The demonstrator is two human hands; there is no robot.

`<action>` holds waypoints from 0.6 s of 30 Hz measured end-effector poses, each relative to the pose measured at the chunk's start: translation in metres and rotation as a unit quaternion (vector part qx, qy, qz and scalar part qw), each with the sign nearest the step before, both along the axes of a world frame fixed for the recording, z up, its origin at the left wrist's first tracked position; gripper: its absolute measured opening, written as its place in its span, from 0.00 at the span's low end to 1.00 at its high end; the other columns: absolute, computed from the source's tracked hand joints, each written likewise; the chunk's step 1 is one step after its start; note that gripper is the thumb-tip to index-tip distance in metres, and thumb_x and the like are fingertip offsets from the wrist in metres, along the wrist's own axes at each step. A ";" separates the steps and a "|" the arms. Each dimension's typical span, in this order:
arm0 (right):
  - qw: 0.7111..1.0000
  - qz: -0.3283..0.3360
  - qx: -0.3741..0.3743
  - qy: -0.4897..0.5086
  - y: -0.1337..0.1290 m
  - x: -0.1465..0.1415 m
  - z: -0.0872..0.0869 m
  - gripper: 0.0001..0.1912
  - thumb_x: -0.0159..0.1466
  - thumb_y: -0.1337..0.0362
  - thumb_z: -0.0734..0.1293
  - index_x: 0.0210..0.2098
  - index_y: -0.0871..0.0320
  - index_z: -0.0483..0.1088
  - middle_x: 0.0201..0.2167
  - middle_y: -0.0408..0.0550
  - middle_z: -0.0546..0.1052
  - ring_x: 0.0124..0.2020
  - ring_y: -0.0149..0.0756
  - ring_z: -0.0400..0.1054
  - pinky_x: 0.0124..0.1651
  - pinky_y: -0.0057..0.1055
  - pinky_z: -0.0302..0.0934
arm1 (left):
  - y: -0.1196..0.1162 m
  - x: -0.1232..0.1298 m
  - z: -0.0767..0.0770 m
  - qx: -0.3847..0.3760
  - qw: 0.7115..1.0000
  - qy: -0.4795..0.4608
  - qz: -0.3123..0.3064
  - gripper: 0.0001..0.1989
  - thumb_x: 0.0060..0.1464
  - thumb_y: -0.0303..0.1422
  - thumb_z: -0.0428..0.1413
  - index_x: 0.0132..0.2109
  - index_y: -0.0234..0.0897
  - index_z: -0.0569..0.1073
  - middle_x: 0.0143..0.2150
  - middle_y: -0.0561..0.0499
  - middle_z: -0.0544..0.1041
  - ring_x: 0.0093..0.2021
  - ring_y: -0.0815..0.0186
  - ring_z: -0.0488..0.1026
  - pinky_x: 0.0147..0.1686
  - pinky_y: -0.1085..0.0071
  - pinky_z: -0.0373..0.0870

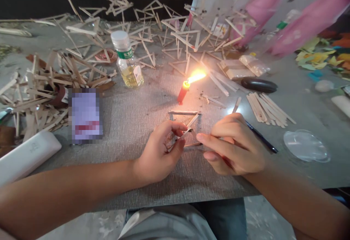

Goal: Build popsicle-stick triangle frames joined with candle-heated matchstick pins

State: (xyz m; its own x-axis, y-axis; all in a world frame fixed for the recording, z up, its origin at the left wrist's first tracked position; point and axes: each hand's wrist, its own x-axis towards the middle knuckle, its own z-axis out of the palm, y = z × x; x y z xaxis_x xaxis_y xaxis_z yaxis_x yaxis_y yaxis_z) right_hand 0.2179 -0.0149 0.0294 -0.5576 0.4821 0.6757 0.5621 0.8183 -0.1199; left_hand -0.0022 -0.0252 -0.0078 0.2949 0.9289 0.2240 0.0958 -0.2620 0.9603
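Note:
My left hand pinches a short flat wooden craft stick with a dark spot near its tip. Close by on the right, my right hand has its fingers curled together. Its fingertips nearly meet the stick's end, and a thin pale strand or strip shows between them, too blurred to name. Behind its knuckles another wooden stick pokes up; whether the hand grips it I cannot tell. Under and beyond both hands lies a frame of joined craft sticks, partly hidden. A lit red candle burns just past it.
A bottle of yellowish liquid and a purple blurred-out box stand left, near a heap of sticks. Stick structures spread behind. Rightward are loose craft sticks, a pen and a clear plastic lid.

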 end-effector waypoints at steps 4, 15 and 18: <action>0.999 0.017 0.037 0.009 0.003 -0.004 0.001 0.14 0.74 0.57 0.63 0.51 0.55 0.75 0.32 0.46 0.75 0.30 0.33 0.67 0.36 0.38 0.62 | 0.000 0.001 0.001 -0.002 1.000 0.005 0.003 0.09 0.62 0.24 0.56 0.48 0.40 0.72 0.41 0.49 0.77 0.43 0.63 0.75 0.44 0.64 0.70; 0.998 0.039 0.054 -0.009 0.005 -0.008 -0.002 0.13 0.73 0.60 0.64 0.50 0.59 0.76 0.30 0.46 0.76 0.29 0.33 0.67 0.36 0.37 0.63 | 0.000 0.000 0.000 0.006 1.000 0.012 0.004 0.08 0.64 0.25 0.57 0.49 0.40 0.72 0.41 0.48 0.76 0.43 0.62 0.74 0.39 0.65 0.68; 0.998 0.047 0.052 -0.011 0.007 -0.008 -0.004 0.12 0.72 0.62 0.65 0.50 0.61 0.75 0.30 0.46 0.77 0.29 0.33 0.68 0.34 0.36 0.62 | 0.000 0.000 -0.001 0.004 1.000 0.006 0.002 0.08 0.64 0.26 0.57 0.49 0.39 0.72 0.41 0.49 0.75 0.42 0.64 0.74 0.35 0.68 0.67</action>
